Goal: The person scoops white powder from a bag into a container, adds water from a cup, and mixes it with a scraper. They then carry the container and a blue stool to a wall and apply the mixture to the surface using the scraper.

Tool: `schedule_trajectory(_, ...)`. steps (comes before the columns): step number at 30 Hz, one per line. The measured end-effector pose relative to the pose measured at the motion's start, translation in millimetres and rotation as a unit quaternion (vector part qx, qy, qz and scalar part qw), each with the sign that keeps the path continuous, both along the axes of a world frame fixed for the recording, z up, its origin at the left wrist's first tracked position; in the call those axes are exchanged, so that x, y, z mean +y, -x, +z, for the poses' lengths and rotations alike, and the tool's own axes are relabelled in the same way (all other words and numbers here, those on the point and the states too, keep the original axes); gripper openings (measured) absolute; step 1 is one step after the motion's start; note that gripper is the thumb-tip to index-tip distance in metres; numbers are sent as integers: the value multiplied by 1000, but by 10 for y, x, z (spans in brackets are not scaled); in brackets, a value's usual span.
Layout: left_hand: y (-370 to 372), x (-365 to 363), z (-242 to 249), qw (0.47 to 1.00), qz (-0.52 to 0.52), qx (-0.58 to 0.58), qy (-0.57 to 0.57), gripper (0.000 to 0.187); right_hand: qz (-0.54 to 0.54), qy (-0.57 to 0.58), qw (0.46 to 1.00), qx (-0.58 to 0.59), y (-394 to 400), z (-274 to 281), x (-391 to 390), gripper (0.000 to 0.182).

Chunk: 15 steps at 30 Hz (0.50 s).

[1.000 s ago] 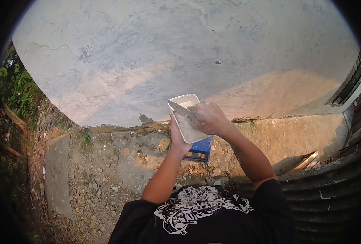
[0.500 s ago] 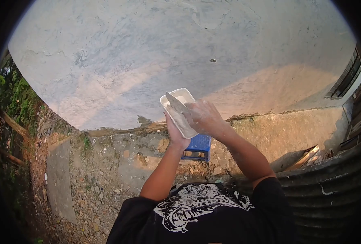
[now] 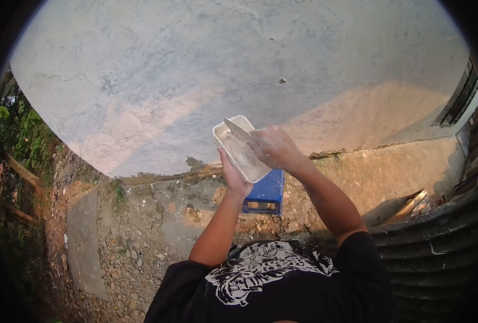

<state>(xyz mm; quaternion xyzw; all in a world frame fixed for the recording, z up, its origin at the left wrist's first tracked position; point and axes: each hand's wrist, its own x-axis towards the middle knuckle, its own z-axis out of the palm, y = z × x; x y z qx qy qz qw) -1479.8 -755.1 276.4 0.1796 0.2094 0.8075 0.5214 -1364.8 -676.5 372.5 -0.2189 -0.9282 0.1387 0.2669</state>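
A white rectangular tray (image 3: 242, 157) with pale paste inside is held in my left hand (image 3: 235, 175), its fingers along the left side and underneath. My right hand (image 3: 275, 147), dusted with white, is closed on a flat metal scraper (image 3: 238, 130). The scraper's blade lies over the upper part of the tray, tilted toward the upper left. Part of its grip end is hidden by my fingers. Behind the hands rises a wall (image 3: 196, 70) with patchy whitish plaster.
A blue plastic stool (image 3: 266, 192) stands on the ground below the tray. Rubble (image 3: 126, 258) covers the lower left. Corrugated sheeting (image 3: 438, 258) is at the lower right, near wooden boards (image 3: 411, 207). A barred window (image 3: 459, 99) is at the right.
The scraper and my right hand have shifted slightly to the right across the tray. More of the paste in its middle shows. My left hand holds the tray almost in the same place.
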Motion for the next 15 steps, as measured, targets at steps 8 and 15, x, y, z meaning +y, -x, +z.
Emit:
schedule_trajectory(8,82,17,-62,999,-17,41,1,71,-74,-31,997,12,61,1,183,19)
schedule_trajectory(15,58,22,-125,998,-31,38,33,70,43,-87,991,-93,275,221,95,15)
